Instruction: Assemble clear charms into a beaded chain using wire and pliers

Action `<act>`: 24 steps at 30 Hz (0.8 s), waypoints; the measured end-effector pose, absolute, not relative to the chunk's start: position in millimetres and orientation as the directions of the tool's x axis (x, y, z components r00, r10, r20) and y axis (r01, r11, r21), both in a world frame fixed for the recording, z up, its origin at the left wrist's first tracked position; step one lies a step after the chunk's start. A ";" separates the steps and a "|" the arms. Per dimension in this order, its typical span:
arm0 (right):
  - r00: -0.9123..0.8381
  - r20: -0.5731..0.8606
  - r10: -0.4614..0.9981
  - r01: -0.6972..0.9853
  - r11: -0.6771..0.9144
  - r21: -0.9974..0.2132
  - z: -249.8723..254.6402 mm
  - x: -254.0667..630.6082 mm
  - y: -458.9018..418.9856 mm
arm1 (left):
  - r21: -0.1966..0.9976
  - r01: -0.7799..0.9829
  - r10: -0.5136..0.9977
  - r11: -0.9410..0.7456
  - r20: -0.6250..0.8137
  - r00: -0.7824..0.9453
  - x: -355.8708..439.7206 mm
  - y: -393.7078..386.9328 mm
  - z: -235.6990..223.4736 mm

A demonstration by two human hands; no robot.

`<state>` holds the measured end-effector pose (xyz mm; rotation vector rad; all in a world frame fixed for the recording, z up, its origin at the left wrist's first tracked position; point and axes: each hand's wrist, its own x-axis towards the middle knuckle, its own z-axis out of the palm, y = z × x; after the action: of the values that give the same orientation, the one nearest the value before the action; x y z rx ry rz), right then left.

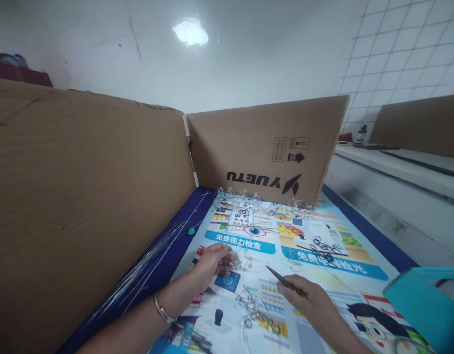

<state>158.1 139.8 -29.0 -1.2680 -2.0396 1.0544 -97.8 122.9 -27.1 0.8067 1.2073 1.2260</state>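
Observation:
My left hand (217, 260) has its fingers closed in a pinch on a thin, shiny wire piece (243, 263), blurred at the fingertips. My right hand (304, 293) grips dark, slim tweezers (282, 279), whose pointed tip aims left towards the pinched piece without touching it. Between and below the hands, a loose heap of silvery bent wire pieces (251, 302) with round loops lies on the printed mat (297, 319). Black looped pieces (323, 248) form a tangle farther back on the right.
Cardboard panels stand on the left (101, 196) and at the back (249, 142). Shiny wire pieces (241, 195) line the back panel's foot. Long thin rods (149, 260) lie along the left edge by a small green thing (191, 230). A turquoise box (422, 300) stands at right.

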 end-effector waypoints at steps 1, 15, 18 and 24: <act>-0.430 0.024 0.902 0.507 0.263 -0.821 -29.0 158.0 139.8 | 0.942 -0.260 0.966 0.214 -0.244 -0.088 -97.3 122.7 -26.4; -0.433 0.031 0.901 0.494 0.265 -0.828 -20.1 157.6 136.4 | 0.913 -0.334 0.966 0.234 -0.256 -0.023 -98.7 118.7 -24.6; -0.430 0.044 0.902 0.488 0.273 -0.829 -19.8 157.1 136.5 | 0.898 -0.373 0.969 0.232 -0.246 0.012 -98.7 117.4 -26.0; -0.420 0.001 0.907 0.475 0.220 -0.852 -22.7 157.7 139.5 | 0.893 -0.400 0.975 0.208 -0.224 0.008 -94.7 112.9 -25.9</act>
<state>157.7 139.5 -22.7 -1.2702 -1.9893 1.1124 -94.7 112.9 -25.9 0.7305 1.0285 1.2391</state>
